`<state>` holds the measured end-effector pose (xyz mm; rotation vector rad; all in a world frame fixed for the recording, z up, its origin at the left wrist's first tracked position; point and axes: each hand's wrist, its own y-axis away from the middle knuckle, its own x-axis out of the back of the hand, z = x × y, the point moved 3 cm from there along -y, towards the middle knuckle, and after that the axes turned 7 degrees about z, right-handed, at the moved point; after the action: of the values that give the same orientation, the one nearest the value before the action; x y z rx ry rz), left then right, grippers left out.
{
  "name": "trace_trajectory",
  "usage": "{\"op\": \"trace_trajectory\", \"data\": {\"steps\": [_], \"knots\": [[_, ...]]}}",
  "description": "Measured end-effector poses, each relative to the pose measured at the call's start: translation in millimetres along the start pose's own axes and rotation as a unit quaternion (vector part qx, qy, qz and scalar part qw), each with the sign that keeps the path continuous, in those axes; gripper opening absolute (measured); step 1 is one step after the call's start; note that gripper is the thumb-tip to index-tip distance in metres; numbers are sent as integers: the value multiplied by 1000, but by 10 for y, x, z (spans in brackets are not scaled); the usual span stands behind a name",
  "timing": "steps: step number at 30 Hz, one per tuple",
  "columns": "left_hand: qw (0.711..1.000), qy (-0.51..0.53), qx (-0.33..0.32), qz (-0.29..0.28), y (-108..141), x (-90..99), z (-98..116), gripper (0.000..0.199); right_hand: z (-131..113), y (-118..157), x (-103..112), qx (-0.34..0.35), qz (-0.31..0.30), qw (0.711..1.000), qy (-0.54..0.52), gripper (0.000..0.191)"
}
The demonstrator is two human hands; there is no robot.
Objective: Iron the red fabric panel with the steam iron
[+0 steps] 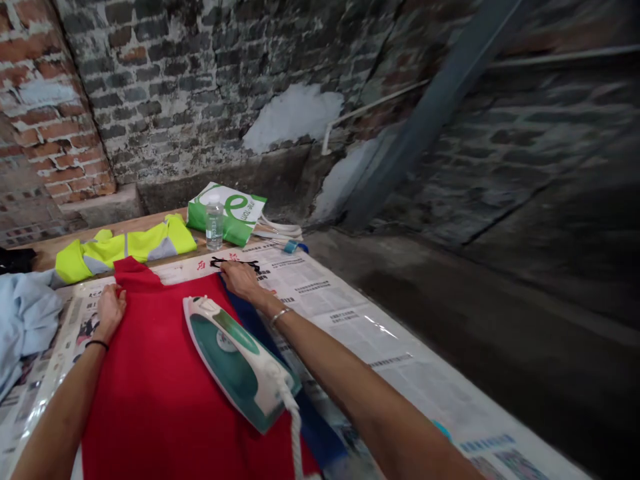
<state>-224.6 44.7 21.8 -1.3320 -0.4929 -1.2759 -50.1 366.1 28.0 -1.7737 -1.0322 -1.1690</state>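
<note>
A red garment [150, 373] lies spread out before me, with a dark blue strip of cloth [260, 327] along its right side. My left hand [111, 310] is at the garment's upper left edge, its fingers curled and closed on the cloth. At the upper right corner, my right hand [240, 279] has its fingers bent down and closed on the edge; the fingertips are partly hidden. Between my arms, a green and white clothes iron [235, 360] rests on the garment, tip pointing away from me. Its white cord [296, 433] runs down toward me.
Newspaper under clear plastic [380, 373] covers the table. Behind the garment are a yellow hi-vis garment [125, 250], a plastic bottle [214, 223], a green and white bag [237, 207] and black-framed glasses [255, 267]. Light blue cloth [25, 320] lies left. A brick wall [200, 80] stands behind.
</note>
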Motion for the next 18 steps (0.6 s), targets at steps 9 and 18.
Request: {"op": "trace_trajectory", "data": {"steps": [9,18], "knots": [[960,64,-274,-5,1123,529,406,49,532,959,358,-23,-24,992,-123,36],[835,84,-539,71,2814,707,720,81,143,3273,303,-3,100,976,-195,39]]}}
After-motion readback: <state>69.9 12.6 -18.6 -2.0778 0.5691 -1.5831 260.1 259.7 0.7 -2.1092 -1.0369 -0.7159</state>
